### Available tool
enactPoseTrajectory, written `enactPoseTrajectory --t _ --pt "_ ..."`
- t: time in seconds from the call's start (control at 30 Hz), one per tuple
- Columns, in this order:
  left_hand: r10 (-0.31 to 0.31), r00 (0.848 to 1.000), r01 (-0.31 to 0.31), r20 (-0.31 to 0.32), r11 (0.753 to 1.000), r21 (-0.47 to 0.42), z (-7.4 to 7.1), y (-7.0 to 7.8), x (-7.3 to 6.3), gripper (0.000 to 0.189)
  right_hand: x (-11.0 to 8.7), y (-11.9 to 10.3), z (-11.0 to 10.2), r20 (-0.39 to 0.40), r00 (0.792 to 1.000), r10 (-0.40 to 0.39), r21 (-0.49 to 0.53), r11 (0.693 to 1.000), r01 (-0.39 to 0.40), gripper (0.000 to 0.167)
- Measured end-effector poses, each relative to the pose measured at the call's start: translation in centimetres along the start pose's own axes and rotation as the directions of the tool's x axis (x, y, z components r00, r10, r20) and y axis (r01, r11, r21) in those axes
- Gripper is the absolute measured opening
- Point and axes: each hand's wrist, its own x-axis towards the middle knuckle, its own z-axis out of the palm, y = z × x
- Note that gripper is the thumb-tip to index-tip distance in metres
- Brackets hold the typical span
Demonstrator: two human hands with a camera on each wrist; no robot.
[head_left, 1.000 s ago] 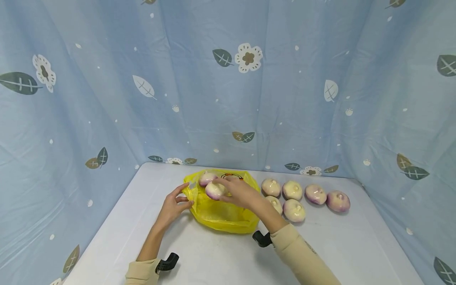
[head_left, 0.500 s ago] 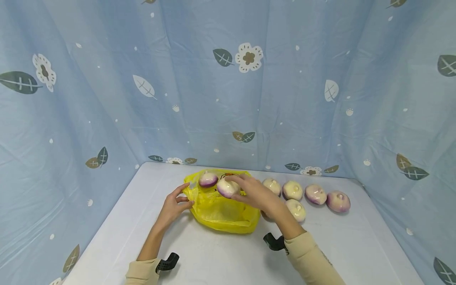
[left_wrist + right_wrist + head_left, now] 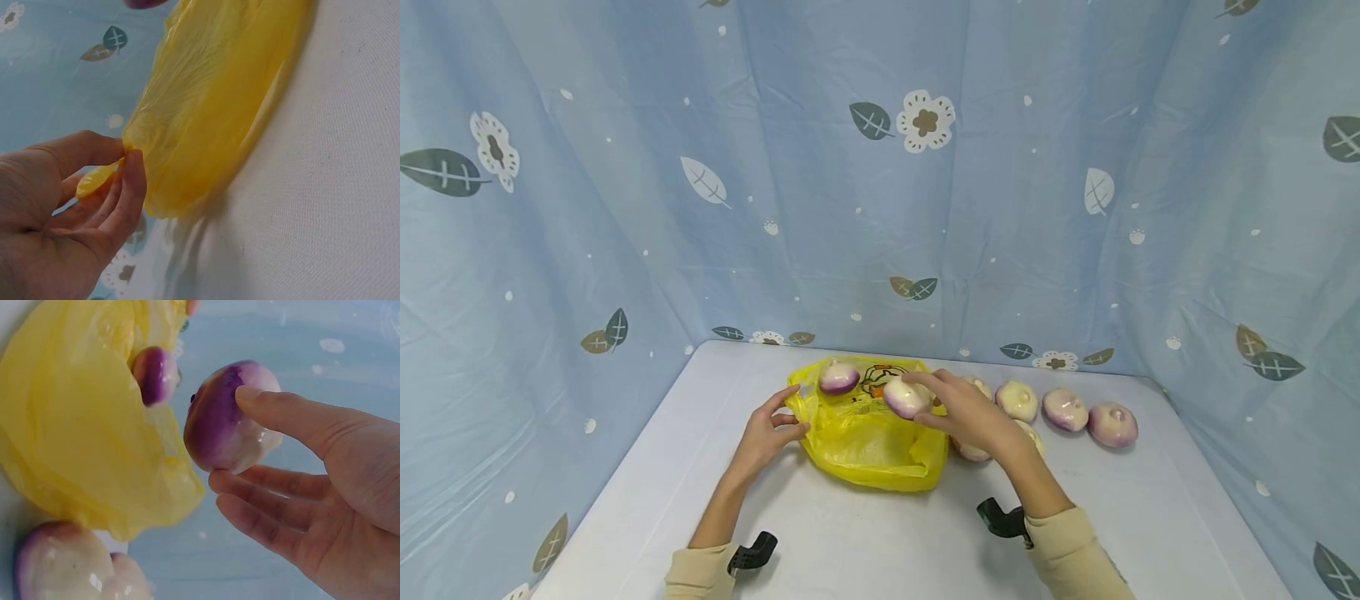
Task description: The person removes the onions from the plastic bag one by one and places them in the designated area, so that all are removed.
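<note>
My left hand (image 3: 765,437) pinches the left edge of a yellow plastic bag (image 3: 865,467), thumb against fingertips; the left wrist view shows the gathered film between them. The bag lies spread with its mouth raised. My right hand (image 3: 973,412) holds a glossy purple-and-white turnip (image 3: 228,419) between thumb and fingertips, over the bag's right side in the head view. Another turnip (image 3: 838,377) sits at the bag's back left, its purple side down. In the right wrist view, the held turnip's purple half faces the bag and its white half faces the palm.
Several more turnips (image 3: 1066,409) stand in two rows on the white table (image 3: 880,550), right of the bag; my right hand and forearm partly cover the nearest. Blue printed cloth (image 3: 820,217) hangs around the table's back and sides. Each wrist carries a black camera mount (image 3: 752,552).
My right hand has carried the turnip rightward, from beside the other turnip to the bag's right side, uncovering the print on the bag. The left hand keeps its place.
</note>
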Motion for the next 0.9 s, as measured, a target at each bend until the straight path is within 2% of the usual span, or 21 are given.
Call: enactPoseTrajectory --t 0.4,0.53,0.77,0.9 --pt "0.004 1.000 -0.004 -0.003 1.000 -0.022 0.0 -0.1 0.0 0.075 -1.9 1.9 -1.2 -0.040 0.999 0.025 0.066 0.998 -0.023 0.057" --pt "0.004 1.000 -0.004 -0.008 1.000 -0.003 0.0 -0.2 0.0 0.075 -2.8 2.4 -1.5 -0.060 0.998 0.030 0.071 0.997 -0.025 0.058" --pt "0.009 1.000 -0.009 -0.009 1.000 0.001 -0.1 -0.1 -0.1 0.075 -4.4 3.4 -2.1 -0.092 0.992 0.084 0.029 0.996 -0.082 0.058" --pt "0.012 1.000 -0.012 -0.005 1.000 -0.008 -0.1 -0.1 -0.1 0.074 -5.1 4.3 -2.2 -0.115 0.990 0.078 0.011 0.997 -0.077 0.058"
